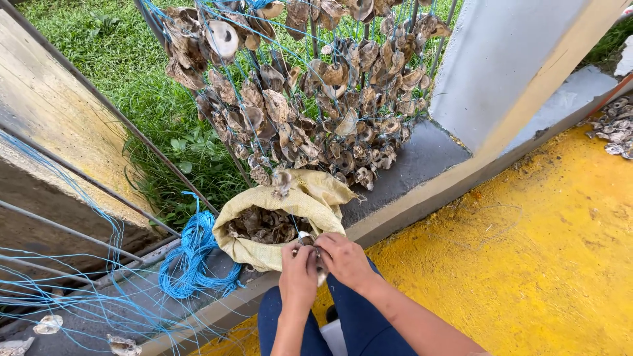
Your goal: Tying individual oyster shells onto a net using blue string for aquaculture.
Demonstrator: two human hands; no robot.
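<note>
My left hand (298, 275) and my right hand (344, 258) meet just in front of an open yellow woven sack (254, 252). Together they pinch a small oyster shell (307, 242) on a thin blue string. The sack is rolled down at the mouth and holds several brown shells (262, 225). One more shell (282, 180) hangs on a string just above the sack. Behind it, many strung shells (310, 92) dangle in rows from blue lines on a metal railing.
A coil of blue string (191, 257) lies left of the sack on a grey concrete ledge (422, 158). Loose blue lines and a few shells (49, 323) spread at the lower left. Yellow painted floor (527, 250) lies to the right, with a shell pile (616, 128) at the far right. Grass (132, 59) grows beyond the railing.
</note>
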